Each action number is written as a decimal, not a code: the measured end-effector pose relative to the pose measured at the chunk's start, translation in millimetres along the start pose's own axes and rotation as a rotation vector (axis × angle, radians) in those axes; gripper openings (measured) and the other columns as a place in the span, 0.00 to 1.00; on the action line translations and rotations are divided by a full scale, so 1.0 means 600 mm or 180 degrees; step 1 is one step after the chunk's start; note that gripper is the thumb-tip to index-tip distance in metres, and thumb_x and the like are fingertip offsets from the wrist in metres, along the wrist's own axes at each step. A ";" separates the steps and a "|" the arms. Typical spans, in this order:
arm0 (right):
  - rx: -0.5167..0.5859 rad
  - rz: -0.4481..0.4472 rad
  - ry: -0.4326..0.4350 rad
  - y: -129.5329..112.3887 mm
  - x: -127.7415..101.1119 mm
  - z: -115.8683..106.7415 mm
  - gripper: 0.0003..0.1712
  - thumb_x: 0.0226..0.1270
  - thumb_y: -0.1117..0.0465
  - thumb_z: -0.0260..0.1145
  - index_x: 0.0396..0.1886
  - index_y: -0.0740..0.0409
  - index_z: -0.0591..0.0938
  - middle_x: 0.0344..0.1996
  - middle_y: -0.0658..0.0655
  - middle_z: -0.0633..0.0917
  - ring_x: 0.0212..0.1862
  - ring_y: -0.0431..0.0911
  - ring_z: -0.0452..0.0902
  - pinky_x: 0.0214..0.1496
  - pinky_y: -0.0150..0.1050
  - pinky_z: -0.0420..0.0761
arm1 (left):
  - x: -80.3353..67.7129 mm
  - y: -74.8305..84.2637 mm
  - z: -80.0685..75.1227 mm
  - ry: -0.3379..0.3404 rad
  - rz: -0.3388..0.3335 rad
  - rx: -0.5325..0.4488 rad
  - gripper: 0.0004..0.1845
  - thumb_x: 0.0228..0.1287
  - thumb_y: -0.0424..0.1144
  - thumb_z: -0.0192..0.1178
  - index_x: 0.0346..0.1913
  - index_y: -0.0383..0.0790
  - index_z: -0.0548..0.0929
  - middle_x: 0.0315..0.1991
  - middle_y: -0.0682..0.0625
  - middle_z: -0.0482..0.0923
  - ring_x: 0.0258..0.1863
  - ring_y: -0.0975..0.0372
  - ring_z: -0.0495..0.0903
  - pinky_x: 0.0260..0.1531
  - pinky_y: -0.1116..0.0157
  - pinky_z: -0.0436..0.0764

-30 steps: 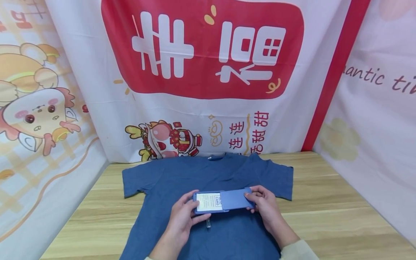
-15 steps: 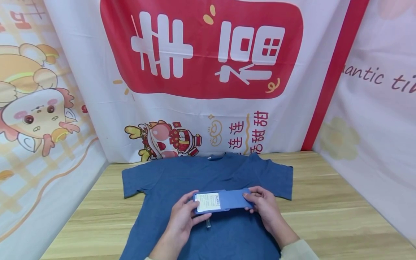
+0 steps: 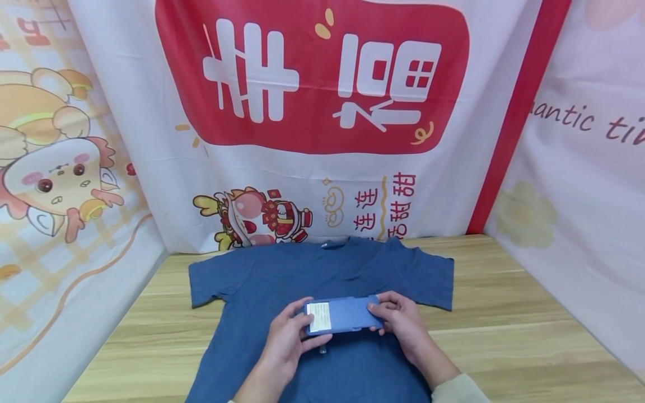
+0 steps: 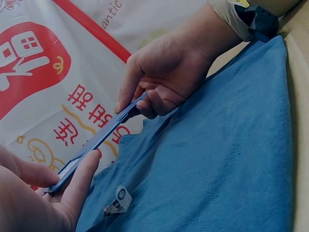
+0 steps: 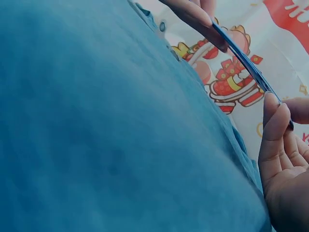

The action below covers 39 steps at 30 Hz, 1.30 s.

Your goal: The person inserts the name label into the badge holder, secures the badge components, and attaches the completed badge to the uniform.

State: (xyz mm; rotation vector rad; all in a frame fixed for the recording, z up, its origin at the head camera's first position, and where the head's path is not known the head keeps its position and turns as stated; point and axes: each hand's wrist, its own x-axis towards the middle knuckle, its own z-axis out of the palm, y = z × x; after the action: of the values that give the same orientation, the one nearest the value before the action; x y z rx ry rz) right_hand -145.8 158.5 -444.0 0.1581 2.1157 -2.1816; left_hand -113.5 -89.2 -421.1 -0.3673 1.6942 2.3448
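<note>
A blue card holder (image 3: 342,314) with a white card (image 3: 318,317) showing at its left end is held just above a blue T-shirt (image 3: 322,268). My left hand (image 3: 289,336) grips the holder's left end, thumb on top. My right hand (image 3: 398,319) pinches its right end. The left wrist view shows the holder (image 4: 104,135) edge on, between my left hand (image 4: 43,193) and my right hand (image 4: 164,77). In the right wrist view the holder (image 5: 246,63) runs from my right hand (image 5: 285,159) to the other hand's fingertips (image 5: 193,12).
The T-shirt lies flat, collar away from me, on a wooden table (image 3: 504,313). A small clear clip (image 4: 118,198) lies on the shirt under the holder. Printed cloth banners (image 3: 312,112) wall the table at the back and both sides.
The holder's blue right part has slid left over the white card, so less card shows and the holder is shorter. My right hand moved left with it.
</note>
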 end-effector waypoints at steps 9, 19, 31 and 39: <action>-0.0039 -0.0020 -0.0078 0.003 -0.004 0.012 0.15 0.72 0.61 0.74 0.51 0.65 0.81 0.29 0.53 0.87 0.26 0.44 0.86 0.27 0.32 0.83 | 0.000 -0.002 0.000 -0.0071 -0.0027 -0.0003 0.30 0.83 0.29 0.49 0.83 0.40 0.64 0.79 0.25 0.62 0.58 0.50 0.84 0.54 0.48 0.92; -0.0183 -0.0050 -0.0042 0.004 -0.007 0.013 0.14 0.69 0.58 0.77 0.44 0.60 0.81 0.28 0.54 0.85 0.26 0.46 0.83 0.25 0.34 0.82 | 0.001 -0.010 0.007 -0.0248 0.0042 -0.0039 0.30 0.82 0.28 0.50 0.83 0.38 0.63 0.79 0.25 0.62 0.59 0.49 0.85 0.53 0.47 0.92; -0.0056 -0.0092 0.0158 0.006 -0.004 0.016 0.17 0.68 0.62 0.76 0.53 0.62 0.84 0.26 0.52 0.84 0.25 0.44 0.78 0.25 0.34 0.79 | 0.000 -0.002 0.003 -0.0155 -0.0027 -0.0070 0.30 0.84 0.28 0.46 0.84 0.37 0.60 0.81 0.25 0.59 0.65 0.47 0.82 0.56 0.47 0.91; 0.0074 -0.0120 0.0119 0.005 -0.004 0.015 0.17 0.67 0.67 0.74 0.54 0.64 0.83 0.27 0.52 0.84 0.26 0.45 0.78 0.27 0.34 0.80 | 0.001 -0.002 0.003 -0.0115 0.0007 -0.0057 0.31 0.83 0.27 0.47 0.84 0.37 0.60 0.81 0.25 0.59 0.64 0.47 0.82 0.56 0.47 0.91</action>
State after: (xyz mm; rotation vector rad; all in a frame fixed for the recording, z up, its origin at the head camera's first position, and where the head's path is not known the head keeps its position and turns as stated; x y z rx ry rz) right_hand -142.8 149.6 -446.2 0.1631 2.1304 -2.2424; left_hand -113.8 -87.2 -421.6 -0.3245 1.6595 2.3550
